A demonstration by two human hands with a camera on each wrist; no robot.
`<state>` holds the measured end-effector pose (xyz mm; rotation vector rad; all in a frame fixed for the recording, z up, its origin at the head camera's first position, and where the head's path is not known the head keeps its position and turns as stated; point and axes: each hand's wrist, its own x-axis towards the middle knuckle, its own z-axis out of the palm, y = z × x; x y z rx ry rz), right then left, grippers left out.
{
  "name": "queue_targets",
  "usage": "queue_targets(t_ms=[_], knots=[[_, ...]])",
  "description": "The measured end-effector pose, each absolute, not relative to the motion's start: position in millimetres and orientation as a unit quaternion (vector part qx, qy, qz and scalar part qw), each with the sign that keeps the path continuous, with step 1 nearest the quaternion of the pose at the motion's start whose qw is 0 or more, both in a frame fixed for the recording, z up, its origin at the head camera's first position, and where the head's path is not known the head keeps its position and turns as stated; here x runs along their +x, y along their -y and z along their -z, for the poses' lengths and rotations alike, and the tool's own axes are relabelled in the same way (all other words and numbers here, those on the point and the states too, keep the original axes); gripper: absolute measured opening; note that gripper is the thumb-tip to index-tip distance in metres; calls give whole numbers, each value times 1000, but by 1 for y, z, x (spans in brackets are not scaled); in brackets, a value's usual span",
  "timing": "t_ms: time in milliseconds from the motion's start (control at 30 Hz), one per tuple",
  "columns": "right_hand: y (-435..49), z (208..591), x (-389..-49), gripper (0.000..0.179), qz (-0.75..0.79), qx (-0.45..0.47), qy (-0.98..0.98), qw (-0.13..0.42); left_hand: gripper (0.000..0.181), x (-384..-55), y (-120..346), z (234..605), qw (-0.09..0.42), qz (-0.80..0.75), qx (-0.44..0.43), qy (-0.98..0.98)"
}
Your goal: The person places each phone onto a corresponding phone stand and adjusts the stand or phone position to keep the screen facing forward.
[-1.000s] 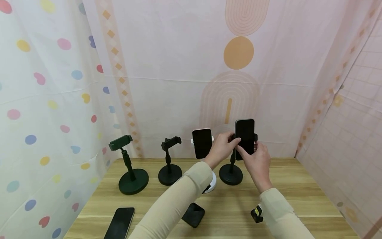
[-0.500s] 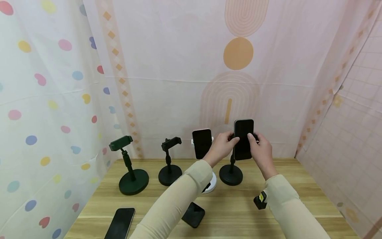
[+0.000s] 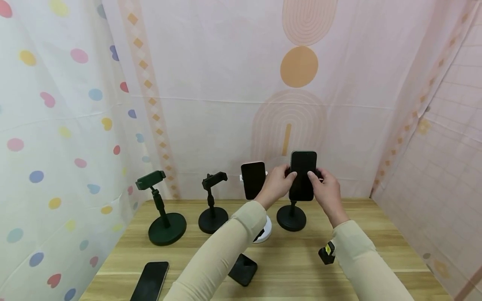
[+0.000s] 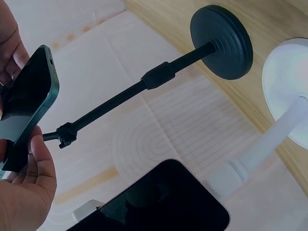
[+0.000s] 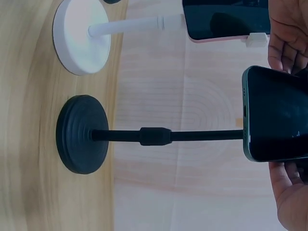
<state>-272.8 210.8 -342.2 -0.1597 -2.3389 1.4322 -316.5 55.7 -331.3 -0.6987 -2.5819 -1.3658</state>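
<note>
A dark smartphone (image 3: 303, 188) with a green-tinted frame (image 5: 246, 113) stands upright at the top of a black phone stand (image 3: 291, 218). My left hand (image 3: 276, 186) grips its left edge, thumb on the front and fingers behind. On the opposite edge my right hand (image 3: 328, 193) holds it the same way, thumb over the screen. The stand's clamp is mostly hidden behind the phone and fingers. In the left wrist view, the stand's thin pole (image 4: 110, 103) runs from the phone down to its round base (image 4: 221, 42).
Just left, a white stand (image 5: 79, 36) carries another phone (image 3: 253, 179). Farther left are a smaller black stand (image 3: 213, 220) and a green stand (image 3: 167, 229), both with bare clamps. A phone (image 3: 149, 281) and a black square object (image 3: 243, 269) lie on the wooden table (image 3: 286, 271) in front.
My right hand has risen from the phone's lower right corner to its right edge, thumb now over the screen. The phone has shifted slightly left. My left hand keeps its grip.
</note>
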Motion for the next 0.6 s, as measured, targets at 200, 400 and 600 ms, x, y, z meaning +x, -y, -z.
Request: queue_targets(t_ms=[200,400,600], knots=[[-213,343,-274,55,-515,-54,837,177,23,-316,-58,333,100,416,-229,874],[-213,344,-277,54,-516,-51,836,179,40,-314,-61,334,111,388,-207,891],[-214,343,-278,53,-520,-56,836,164,43,-312,-64,334,131,357,-189,905]])
